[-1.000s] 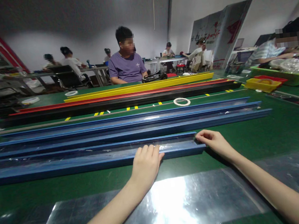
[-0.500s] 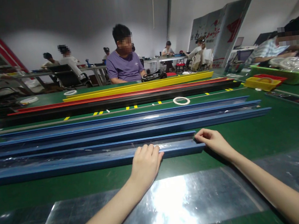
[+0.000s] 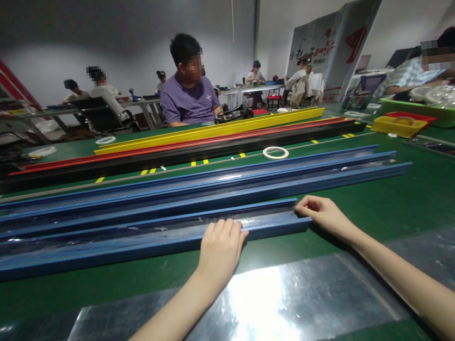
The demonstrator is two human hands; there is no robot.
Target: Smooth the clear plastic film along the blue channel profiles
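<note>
The nearest blue channel profile (image 3: 138, 250) lies lengthwise in front of me, lined with shiny clear film (image 3: 258, 222). My left hand (image 3: 223, 245) is closed over its near wall, fingers curled inside the channel and thumb along the outer side. At the channel's right end, my right hand (image 3: 316, 212) is closed in a pinch. A tiny dark bit shows by its fingertips, too small to name. Farther back lie more blue profiles (image 3: 254, 190), apart from my hands. A wide clear plastic sheet (image 3: 308, 303) is spread under my forearms.
Behind are black-and-red profiles (image 3: 168, 156), a yellow profile (image 3: 215, 131) and a white tape ring (image 3: 275, 153). At right sit a yellow tray (image 3: 399, 128), a green bin (image 3: 431, 120) of rolls and a phone-like slab (image 3: 444, 148). A person in purple (image 3: 188, 98) sits opposite.
Both hands keep their places on the blue channel. The view has shifted very slightly; nothing else visibly differs.
</note>
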